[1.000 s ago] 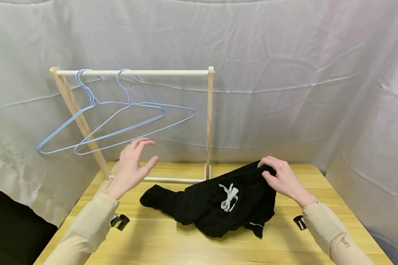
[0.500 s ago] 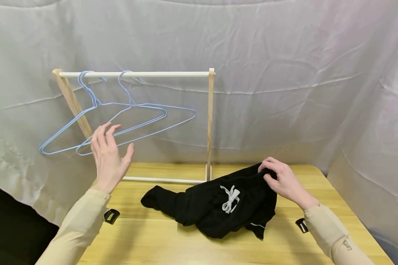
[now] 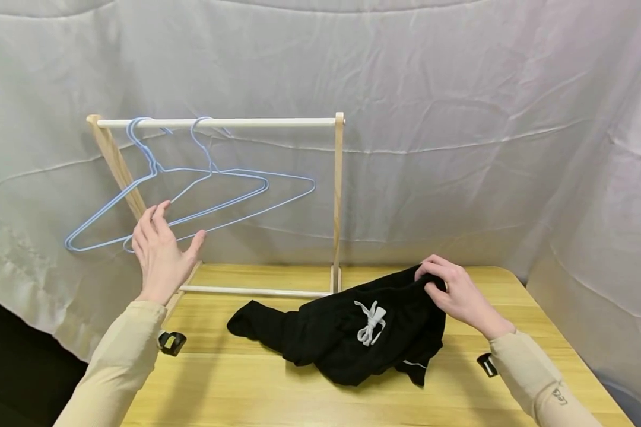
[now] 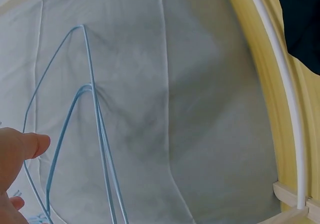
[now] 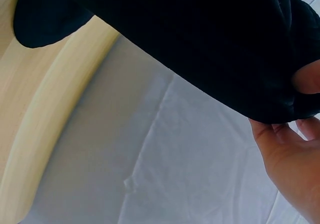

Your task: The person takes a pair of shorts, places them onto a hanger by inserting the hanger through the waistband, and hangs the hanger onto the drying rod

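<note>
Black drawstring pants [image 3: 326, 332] with a white bow [image 3: 371, 323] lie bunched on the table, one end raised. My right hand [image 3: 454, 289] pinches that raised upper edge between thumb and fingers; the right wrist view shows the thumb [image 5: 307, 79] on one side of the dark cloth, fingertips under it. My left hand [image 3: 160, 255] is lifted at the left, fingers loosely bent, thumb apart, holding nothing. It overlaps the lower left part of the light blue wire hangers [image 3: 246, 172]. In the left wrist view its thumb [image 4: 35, 145] shows in front of a hanger wire.
The hangers hook over the white rail [image 3: 278, 123] of a wooden rack, whose right post [image 3: 338, 196] stands just behind the pants. A lower white bar [image 3: 256, 291] runs close above the table [image 3: 278, 397]. Grey curtain [image 3: 459, 148] surrounds the back and sides.
My left hand has moved left and upward from near the pants' left end to the hangers. The right hand keeps its pinch on the pants, almost still.
</note>
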Action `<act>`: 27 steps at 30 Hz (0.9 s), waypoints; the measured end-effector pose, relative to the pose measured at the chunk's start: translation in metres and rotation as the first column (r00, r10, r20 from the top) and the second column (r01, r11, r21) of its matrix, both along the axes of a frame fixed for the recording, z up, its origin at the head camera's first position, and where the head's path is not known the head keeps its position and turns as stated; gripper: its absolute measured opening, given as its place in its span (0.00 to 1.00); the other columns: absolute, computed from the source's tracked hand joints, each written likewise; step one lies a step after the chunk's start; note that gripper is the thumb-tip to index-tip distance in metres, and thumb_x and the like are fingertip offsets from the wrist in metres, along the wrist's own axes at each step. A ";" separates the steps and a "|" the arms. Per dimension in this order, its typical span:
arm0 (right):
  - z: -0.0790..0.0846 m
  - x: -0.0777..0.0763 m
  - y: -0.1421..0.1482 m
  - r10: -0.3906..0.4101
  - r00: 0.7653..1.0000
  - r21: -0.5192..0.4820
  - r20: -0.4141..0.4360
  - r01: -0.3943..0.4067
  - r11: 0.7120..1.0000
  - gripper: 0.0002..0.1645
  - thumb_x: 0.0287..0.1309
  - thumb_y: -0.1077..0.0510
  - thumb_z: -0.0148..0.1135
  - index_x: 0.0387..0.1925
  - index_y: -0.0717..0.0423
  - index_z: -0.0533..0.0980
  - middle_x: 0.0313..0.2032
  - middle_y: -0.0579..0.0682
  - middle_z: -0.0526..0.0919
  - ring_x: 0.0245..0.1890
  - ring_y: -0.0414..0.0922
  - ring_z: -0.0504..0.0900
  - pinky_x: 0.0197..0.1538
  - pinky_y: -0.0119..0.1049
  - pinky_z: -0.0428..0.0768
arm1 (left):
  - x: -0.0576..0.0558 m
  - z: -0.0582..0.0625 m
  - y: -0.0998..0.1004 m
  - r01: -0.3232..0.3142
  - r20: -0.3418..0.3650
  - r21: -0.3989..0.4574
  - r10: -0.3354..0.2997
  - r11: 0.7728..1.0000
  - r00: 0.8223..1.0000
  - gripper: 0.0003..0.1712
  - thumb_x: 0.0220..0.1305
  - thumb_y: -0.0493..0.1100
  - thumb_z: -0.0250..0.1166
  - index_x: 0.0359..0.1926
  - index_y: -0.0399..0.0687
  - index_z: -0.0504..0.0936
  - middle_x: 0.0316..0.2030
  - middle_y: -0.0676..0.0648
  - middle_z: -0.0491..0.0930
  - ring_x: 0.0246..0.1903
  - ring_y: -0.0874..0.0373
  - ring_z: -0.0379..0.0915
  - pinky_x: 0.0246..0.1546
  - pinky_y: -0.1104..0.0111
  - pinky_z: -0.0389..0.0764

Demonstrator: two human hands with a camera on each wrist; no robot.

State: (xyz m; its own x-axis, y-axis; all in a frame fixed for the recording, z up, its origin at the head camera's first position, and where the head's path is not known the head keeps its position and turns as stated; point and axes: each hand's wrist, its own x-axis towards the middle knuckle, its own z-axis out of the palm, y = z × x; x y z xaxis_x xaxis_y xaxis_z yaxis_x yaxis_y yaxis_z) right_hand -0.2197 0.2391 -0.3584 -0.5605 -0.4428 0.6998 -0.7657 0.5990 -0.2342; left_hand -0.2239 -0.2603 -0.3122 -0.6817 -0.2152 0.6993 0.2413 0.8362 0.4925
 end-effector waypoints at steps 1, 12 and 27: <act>0.000 0.000 0.000 -0.001 1.000 0.000 0.002 0.001 1.000 0.24 0.44 0.81 0.57 0.32 0.49 0.79 0.36 0.43 0.82 0.34 0.35 0.73 0.38 0.25 0.67 | 0.000 0.000 -0.001 -0.003 0.006 -0.002 0.003 1.000 1.000 0.44 0.62 0.48 0.68 0.71 0.37 0.56 0.68 0.28 0.55 0.69 0.30 0.46 0.67 0.37 0.47; -0.002 0.000 0.002 -0.006 1.000 0.017 0.000 0.006 1.000 0.24 0.44 0.81 0.58 0.32 0.48 0.79 0.36 0.43 0.82 0.34 0.36 0.74 0.40 0.25 0.68 | 0.002 -0.001 -0.010 -0.032 0.066 0.033 0.029 0.999 0.997 0.43 0.64 0.50 0.66 0.71 0.35 0.57 0.61 0.24 0.60 0.63 0.27 0.51 0.67 0.36 0.48; -0.005 0.000 0.003 0.000 1.000 0.004 -0.005 0.000 1.000 0.24 0.43 0.81 0.58 0.32 0.49 0.79 0.36 0.43 0.82 0.35 0.37 0.75 0.41 0.24 0.68 | 0.006 0.001 -0.025 -0.086 0.216 0.180 0.046 0.980 0.975 0.33 0.79 0.59 0.40 0.66 0.38 0.71 0.62 0.30 0.71 0.64 0.32 0.63 0.61 0.39 0.60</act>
State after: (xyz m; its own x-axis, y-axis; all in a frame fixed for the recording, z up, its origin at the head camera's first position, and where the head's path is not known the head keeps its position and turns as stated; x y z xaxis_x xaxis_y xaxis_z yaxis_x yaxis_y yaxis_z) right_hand -0.2195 0.2425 -0.3630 -0.5572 -0.4459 0.7005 -0.7668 0.6001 -0.2280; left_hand -0.2177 -0.2854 -0.3109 -0.7883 -0.3779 0.4855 0.0632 0.7352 0.6749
